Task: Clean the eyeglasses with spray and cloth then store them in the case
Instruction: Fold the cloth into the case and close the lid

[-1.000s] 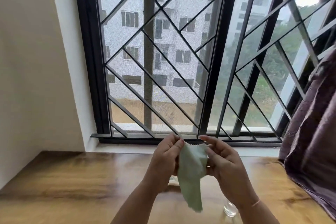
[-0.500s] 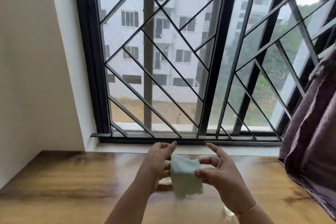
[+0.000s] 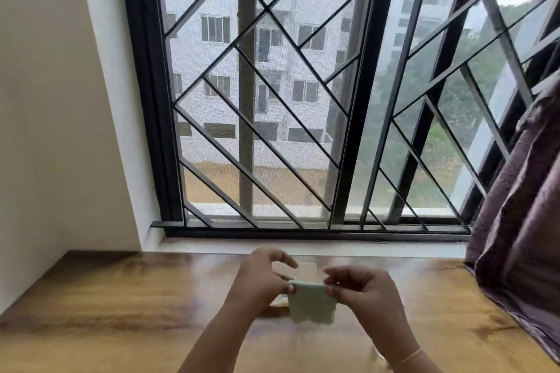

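Observation:
A pale green cleaning cloth (image 3: 312, 304) hangs folded between my two hands above the wooden table (image 3: 121, 312). My left hand (image 3: 263, 277) pinches its upper left corner and my right hand (image 3: 363, 289) pinches the upper right corner. Behind the cloth a light beige boxy thing (image 3: 306, 269), possibly the case, lies on the table, mostly hidden. The eyeglasses are not visible. A small clear object (image 3: 377, 353), blurred, peeks out beside my right wrist.
A barred window (image 3: 303, 100) with a white sill (image 3: 363, 247) runs along the table's far edge. A purple curtain (image 3: 521, 221) hangs over the table's right side. A cream wall (image 3: 45, 130) bounds the left.
The cloth went from hanging long to a short folded square. Both hands dropped lower toward the table and now hold the fold stretched flat between them.

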A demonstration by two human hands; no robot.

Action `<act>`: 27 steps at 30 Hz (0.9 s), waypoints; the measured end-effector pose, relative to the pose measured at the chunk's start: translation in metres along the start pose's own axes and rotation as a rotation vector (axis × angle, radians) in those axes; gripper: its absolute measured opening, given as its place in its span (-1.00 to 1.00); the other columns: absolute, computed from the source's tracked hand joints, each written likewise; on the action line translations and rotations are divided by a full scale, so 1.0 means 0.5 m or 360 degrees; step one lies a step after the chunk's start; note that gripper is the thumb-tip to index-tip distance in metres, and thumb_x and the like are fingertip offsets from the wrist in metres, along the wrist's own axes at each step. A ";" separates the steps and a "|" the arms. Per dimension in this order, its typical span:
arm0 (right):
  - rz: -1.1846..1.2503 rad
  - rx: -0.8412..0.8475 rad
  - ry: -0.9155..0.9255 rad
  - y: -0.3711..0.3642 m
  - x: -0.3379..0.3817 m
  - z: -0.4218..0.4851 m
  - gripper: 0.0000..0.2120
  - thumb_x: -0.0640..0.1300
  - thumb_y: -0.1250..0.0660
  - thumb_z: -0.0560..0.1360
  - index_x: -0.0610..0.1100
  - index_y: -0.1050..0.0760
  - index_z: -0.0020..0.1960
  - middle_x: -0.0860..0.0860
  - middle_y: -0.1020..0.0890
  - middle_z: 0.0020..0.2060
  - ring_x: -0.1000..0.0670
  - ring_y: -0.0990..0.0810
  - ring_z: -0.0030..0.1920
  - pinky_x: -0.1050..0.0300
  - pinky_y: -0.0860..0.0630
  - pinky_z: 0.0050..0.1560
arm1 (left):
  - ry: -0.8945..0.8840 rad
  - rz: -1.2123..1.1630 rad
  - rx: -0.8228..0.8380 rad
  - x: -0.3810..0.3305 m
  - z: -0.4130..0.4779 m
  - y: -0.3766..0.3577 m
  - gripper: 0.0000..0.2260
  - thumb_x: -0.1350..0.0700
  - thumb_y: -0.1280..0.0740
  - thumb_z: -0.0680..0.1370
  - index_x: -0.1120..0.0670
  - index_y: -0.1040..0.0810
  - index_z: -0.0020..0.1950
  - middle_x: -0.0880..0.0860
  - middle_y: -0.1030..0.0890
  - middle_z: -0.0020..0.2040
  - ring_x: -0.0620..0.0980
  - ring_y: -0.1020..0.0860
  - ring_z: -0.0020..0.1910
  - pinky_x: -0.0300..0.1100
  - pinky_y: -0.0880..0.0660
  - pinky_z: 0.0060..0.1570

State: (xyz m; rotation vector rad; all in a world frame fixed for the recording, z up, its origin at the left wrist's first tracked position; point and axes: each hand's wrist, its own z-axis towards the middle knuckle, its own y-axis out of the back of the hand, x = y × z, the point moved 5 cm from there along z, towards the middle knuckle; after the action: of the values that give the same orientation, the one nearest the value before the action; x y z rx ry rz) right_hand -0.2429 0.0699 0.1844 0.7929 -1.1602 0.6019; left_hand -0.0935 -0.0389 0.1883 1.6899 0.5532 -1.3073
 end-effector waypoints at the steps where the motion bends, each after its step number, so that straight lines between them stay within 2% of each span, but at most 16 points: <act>1: -0.0052 -0.0013 0.0020 0.000 0.000 0.000 -0.65 -0.47 -0.45 0.23 0.00 -0.67 -0.30 -0.01 -0.71 -0.35 0.02 -0.67 -0.29 0.11 -0.60 -0.20 | -0.0032 0.0071 -0.0004 -0.004 0.002 -0.001 -0.71 0.46 -0.41 0.26 0.12 -0.66 -0.18 -0.06 -0.57 -0.15 -0.06 -0.63 -0.18 -0.18 -0.60 -0.10; 2: -0.0097 -0.0023 0.0036 -0.001 0.001 -0.001 -0.64 -0.46 -0.45 0.23 0.02 -0.67 -0.29 0.01 -0.71 -0.36 0.04 -0.67 -0.30 0.12 -0.61 -0.19 | -0.0062 0.0159 -0.0024 -0.007 0.005 -0.002 -0.76 0.44 -0.42 0.28 0.14 -0.68 -0.18 -0.08 -0.55 -0.08 -0.06 -0.62 -0.13 -0.20 -0.58 -0.08; 4: -0.0175 -0.0017 0.0063 -0.004 0.004 -0.002 -0.64 -0.43 -0.48 0.22 0.05 -0.66 -0.28 0.04 -0.70 -0.37 0.08 -0.67 -0.31 0.16 -0.61 -0.19 | -0.0111 0.0362 -0.0075 -0.009 0.011 -0.003 -0.79 0.38 -0.43 0.32 0.13 -0.70 -0.15 0.02 -0.53 0.18 -0.02 -0.57 0.07 -0.22 -0.54 0.03; 6: -0.0238 0.0012 0.0066 -0.010 0.006 -0.004 -0.64 -0.39 -0.53 0.17 0.06 -0.65 -0.26 0.08 -0.70 -0.39 0.13 -0.66 -0.33 0.26 -0.60 -0.20 | -0.0176 0.0521 -0.0112 -0.016 0.012 -0.004 -0.81 0.33 -0.42 0.36 0.12 -0.70 -0.09 0.05 -0.48 0.31 -0.05 -0.50 0.20 -0.38 -0.45 0.01; 7: -0.0272 0.0028 0.0065 -0.012 0.005 -0.004 -0.64 -0.38 -0.54 0.14 0.03 -0.66 -0.23 0.10 -0.69 -0.40 0.17 -0.65 -0.35 0.32 -0.58 -0.22 | -0.0211 0.0553 -0.0124 -0.018 0.011 -0.005 -0.82 0.31 -0.41 0.38 0.14 -0.70 -0.07 0.06 -0.50 0.29 -0.08 -0.50 0.18 -0.48 -0.40 -0.09; 9: -0.0374 0.0065 0.0076 -0.018 0.002 -0.001 -0.64 -0.38 -0.55 0.12 -0.03 -0.67 -0.19 0.14 -0.67 -0.42 0.24 -0.62 -0.36 0.42 -0.52 -0.26 | -0.0263 0.0569 -0.0142 -0.017 0.011 -0.009 -0.85 0.30 -0.41 0.40 0.16 -0.69 -0.08 0.07 -0.58 0.17 -0.14 -0.52 0.01 -0.60 -0.32 -0.30; 11: -0.0514 0.0092 0.0127 -0.024 -0.002 0.003 -0.67 -0.38 -0.51 0.13 -0.06 -0.68 -0.18 0.16 -0.63 -0.44 0.28 -0.60 -0.35 0.48 -0.46 -0.29 | -0.0293 0.0592 -0.0162 -0.015 0.011 -0.011 -0.88 0.29 -0.41 0.40 0.16 -0.69 -0.10 0.05 -0.60 0.07 -0.20 -0.48 -0.12 -0.62 -0.30 -0.35; 14: -0.0629 0.0043 0.0255 -0.025 -0.001 0.008 -0.73 -0.41 -0.43 0.19 -0.09 -0.69 -0.24 0.16 -0.56 -0.48 0.29 -0.56 -0.36 0.51 -0.36 -0.36 | -0.0302 0.0553 -0.0153 -0.004 0.014 -0.015 -0.89 0.26 -0.42 0.40 0.12 -0.70 -0.13 0.01 -0.61 -0.02 -0.20 -0.48 -0.10 -0.61 -0.30 -0.29; 16: -0.0648 0.0029 0.0295 -0.024 0.000 0.010 -0.76 -0.39 -0.42 0.23 -0.07 -0.68 -0.29 0.12 -0.56 -0.45 0.24 -0.52 -0.35 0.47 -0.32 -0.40 | -0.0276 0.0393 -0.0149 0.003 0.013 -0.015 -0.91 0.26 -0.42 0.40 0.09 -0.68 -0.18 -0.02 -0.60 -0.09 -0.16 -0.52 -0.07 -0.51 -0.33 -0.19; 18: -0.0534 0.0013 0.0228 -0.018 -0.005 0.013 -0.77 -0.36 -0.43 0.26 -0.03 -0.65 -0.33 0.06 -0.59 -0.41 0.18 -0.50 -0.35 0.42 -0.32 -0.38 | -0.0181 0.0010 -0.0057 0.017 0.011 -0.017 -0.86 0.29 -0.40 0.43 0.07 -0.62 -0.26 -0.01 -0.62 -0.15 -0.11 -0.55 -0.11 -0.38 -0.40 -0.16; 20: -0.0235 0.0068 0.0079 -0.013 -0.010 0.018 -0.83 -0.34 -0.43 0.28 -0.08 -0.64 -0.33 0.03 -0.63 -0.35 0.18 -0.51 -0.32 0.37 -0.38 -0.29 | -0.0113 -0.0384 0.0060 0.028 0.011 -0.021 -0.88 0.33 -0.36 0.46 0.16 -0.61 -0.22 0.04 -0.63 -0.19 -0.13 -0.54 -0.21 -0.37 -0.43 -0.22; 22: 0.0136 0.0166 -0.0046 -0.012 -0.012 0.022 -0.86 -0.38 -0.43 0.32 -0.17 -0.63 -0.31 0.00 -0.66 -0.30 0.10 -0.57 -0.25 0.26 -0.46 -0.18 | -0.0080 -0.0667 0.0140 0.030 0.009 -0.026 -0.97 0.32 -0.34 0.48 0.26 -0.57 -0.14 0.09 -0.58 -0.24 -0.11 -0.51 -0.28 -0.34 -0.42 -0.27; 24: 0.0414 0.0241 -0.0143 -0.012 -0.014 0.021 -0.92 -0.38 -0.43 0.32 -0.24 -0.61 -0.30 -0.07 -0.62 -0.35 0.04 -0.53 -0.27 0.28 -0.46 -0.24 | 0.0039 -0.0949 0.0185 0.032 0.005 -0.034 -0.95 0.30 -0.30 0.51 0.24 -0.53 -0.15 0.13 -0.53 -0.28 -0.02 -0.51 -0.32 -0.22 -0.48 -0.31; 27: 0.0628 0.0279 -0.0335 -0.018 -0.027 0.017 -0.95 -0.29 -0.44 0.33 -0.25 -0.60 -0.29 -0.14 -0.55 -0.38 -0.03 -0.50 -0.33 0.11 -0.45 -0.26 | 0.0246 -0.1091 0.0161 0.034 -0.009 -0.049 -0.93 0.27 -0.26 0.54 0.22 -0.51 -0.13 0.14 -0.57 -0.37 0.02 -0.57 -0.45 -0.14 -0.52 -0.48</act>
State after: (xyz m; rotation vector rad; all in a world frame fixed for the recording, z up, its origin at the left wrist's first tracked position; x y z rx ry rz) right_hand -0.2449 0.0577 0.1710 0.7937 -1.4884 0.9747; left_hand -0.1044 -0.0260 0.1635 1.7619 1.2534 -1.7006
